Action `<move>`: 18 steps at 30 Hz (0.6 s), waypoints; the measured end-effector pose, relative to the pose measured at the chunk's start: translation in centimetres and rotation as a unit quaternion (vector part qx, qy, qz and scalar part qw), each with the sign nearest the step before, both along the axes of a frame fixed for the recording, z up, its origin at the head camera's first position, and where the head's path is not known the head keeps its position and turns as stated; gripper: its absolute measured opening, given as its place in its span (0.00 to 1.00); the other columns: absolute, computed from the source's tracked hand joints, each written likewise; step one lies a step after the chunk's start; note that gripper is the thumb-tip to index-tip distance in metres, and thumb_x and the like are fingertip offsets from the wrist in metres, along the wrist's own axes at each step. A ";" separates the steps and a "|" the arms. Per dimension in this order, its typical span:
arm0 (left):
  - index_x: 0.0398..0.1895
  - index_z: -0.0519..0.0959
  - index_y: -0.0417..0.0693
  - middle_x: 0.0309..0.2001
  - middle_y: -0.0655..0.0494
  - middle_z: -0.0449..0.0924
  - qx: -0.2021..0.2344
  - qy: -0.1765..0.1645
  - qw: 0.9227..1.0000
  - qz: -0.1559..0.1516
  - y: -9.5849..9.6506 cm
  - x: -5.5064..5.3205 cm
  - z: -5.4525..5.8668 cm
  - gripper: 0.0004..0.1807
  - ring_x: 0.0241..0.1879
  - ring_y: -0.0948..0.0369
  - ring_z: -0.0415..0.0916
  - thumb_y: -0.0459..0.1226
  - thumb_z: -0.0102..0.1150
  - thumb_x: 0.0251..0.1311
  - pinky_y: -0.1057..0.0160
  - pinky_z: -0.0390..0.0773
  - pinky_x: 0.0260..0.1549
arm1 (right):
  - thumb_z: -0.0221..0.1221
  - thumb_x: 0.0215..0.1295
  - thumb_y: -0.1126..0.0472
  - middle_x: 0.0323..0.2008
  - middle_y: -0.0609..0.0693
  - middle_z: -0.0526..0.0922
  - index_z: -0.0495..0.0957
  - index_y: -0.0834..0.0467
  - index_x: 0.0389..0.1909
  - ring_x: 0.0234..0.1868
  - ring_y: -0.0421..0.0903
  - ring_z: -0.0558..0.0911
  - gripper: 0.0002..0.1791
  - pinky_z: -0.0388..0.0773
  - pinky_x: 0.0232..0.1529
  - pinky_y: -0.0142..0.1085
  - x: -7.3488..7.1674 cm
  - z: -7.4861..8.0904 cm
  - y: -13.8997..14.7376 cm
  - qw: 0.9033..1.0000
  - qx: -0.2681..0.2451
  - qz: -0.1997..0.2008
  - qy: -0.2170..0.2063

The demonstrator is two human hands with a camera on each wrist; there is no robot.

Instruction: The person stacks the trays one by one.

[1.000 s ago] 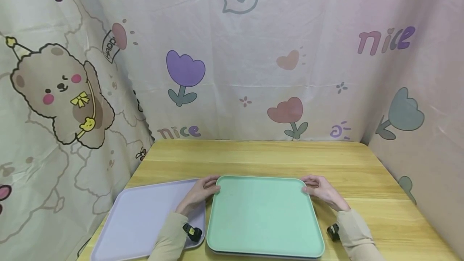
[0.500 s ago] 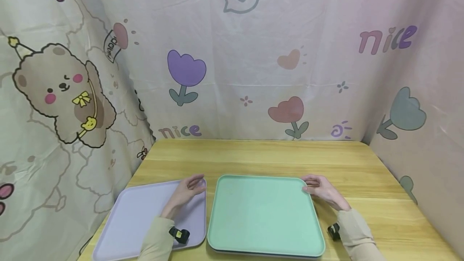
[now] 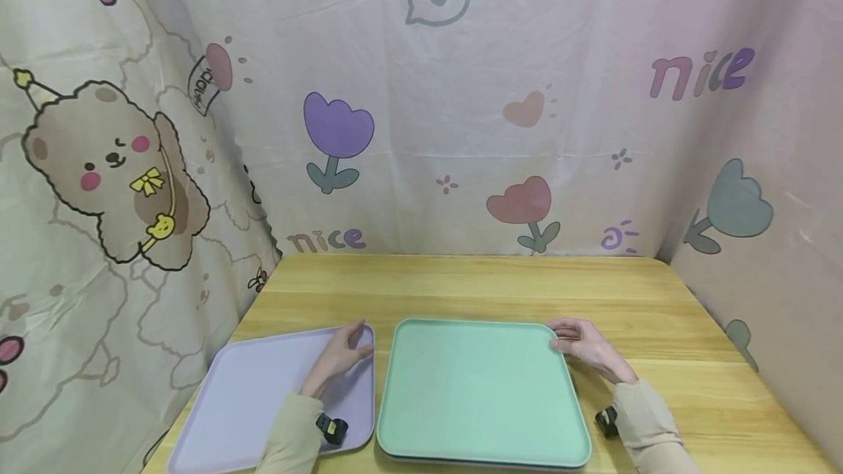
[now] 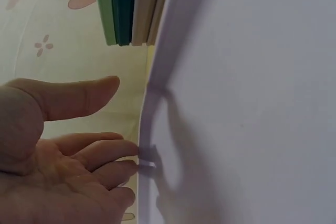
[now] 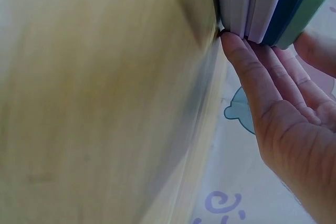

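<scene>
A stack of trays, topped by a mint green tray, lies at the front middle of the table. Below the green one, the right wrist view shows a dark teal tray and paler trays. At the stack's far right corner, my right hand sets its fairly straight fingertips against the side, thumb at the green rim. My left hand is over the far right corner of a lavender tray. Its thumb stands apart from the fingers, whose tips meet the lavender rim in the left wrist view.
The wooden table extends behind the trays and to their right. A printed curtain hangs along the back and both sides. A narrow strip of table separates the lavender tray from the stack.
My left hand has left the green tray's far left corner and moved left to the lavender tray, its thumb now spread. The right hand and the trays have stayed in place.
</scene>
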State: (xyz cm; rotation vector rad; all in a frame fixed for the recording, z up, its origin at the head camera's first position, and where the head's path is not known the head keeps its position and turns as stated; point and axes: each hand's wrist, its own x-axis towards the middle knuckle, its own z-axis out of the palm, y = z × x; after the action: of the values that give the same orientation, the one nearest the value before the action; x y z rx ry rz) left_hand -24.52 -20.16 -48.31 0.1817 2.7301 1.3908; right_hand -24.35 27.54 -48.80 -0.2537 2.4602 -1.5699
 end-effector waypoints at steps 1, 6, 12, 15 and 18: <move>0.70 0.59 0.21 0.70 0.24 0.61 -0.003 -0.001 1.000 0.000 0.1 0.1 0.0 0.38 0.70 0.32 0.62 0.31 0.63 0.61 0.37 0.62 0.72 | 0.61 0.68 0.64 0.56 0.70 0.80 0.71 0.74 0.61 0.55 0.51 0.82 0.25 0.85 0.52 0.36 0.0 0.0 0.0 1.000 0.001 -0.002 0.000; 0.70 0.59 0.21 0.70 0.24 0.61 -0.010 0.000 1.000 -0.002 0.3 0.1 0.1 0.38 0.70 0.32 0.62 0.32 0.63 0.62 0.37 0.62 0.72 | 0.61 0.68 0.64 0.58 0.70 0.79 0.71 0.73 0.61 0.59 0.58 0.80 0.25 0.85 0.54 0.40 0.0 0.1 -0.1 1.000 -0.001 -0.007 -0.006; 0.74 0.47 0.21 0.72 0.27 0.58 -0.004 -0.015 1.000 -0.008 0.1 -0.2 -0.3 0.46 0.74 0.31 0.51 0.32 0.63 0.62 0.33 0.48 0.74 | 0.61 0.68 0.65 0.57 0.71 0.79 0.70 0.74 0.61 0.55 0.52 0.82 0.25 0.85 0.52 0.38 -0.1 -0.1 -0.2 1.000 -0.008 0.002 -0.006; 0.75 0.44 0.23 0.72 0.28 0.56 0.006 -0.022 1.000 -0.006 0.0 -0.6 -0.5 0.48 0.76 0.32 0.46 0.33 0.63 0.62 0.32 0.44 0.75 | 0.60 0.69 0.65 0.57 0.71 0.79 0.70 0.75 0.61 0.55 0.53 0.82 0.25 0.85 0.52 0.38 0.0 -0.1 -0.2 1.000 -0.007 0.007 -0.002; 0.75 0.44 0.22 0.73 0.28 0.55 0.009 -0.023 1.000 -0.008 -0.1 -1.0 -0.7 0.48 0.76 0.31 0.45 0.33 0.63 0.62 0.32 0.43 0.75 | 0.60 0.69 0.65 0.57 0.72 0.79 0.69 0.76 0.61 0.56 0.57 0.81 0.25 0.85 0.52 0.40 0.1 -0.1 -0.2 1.000 -0.009 0.008 0.001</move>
State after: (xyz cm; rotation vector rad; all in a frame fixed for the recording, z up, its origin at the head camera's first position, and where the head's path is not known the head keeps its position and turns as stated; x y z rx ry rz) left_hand -25.57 -20.27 -49.01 0.1699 2.6741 1.3979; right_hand -24.29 27.39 -48.85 -0.2770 2.4404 -1.5861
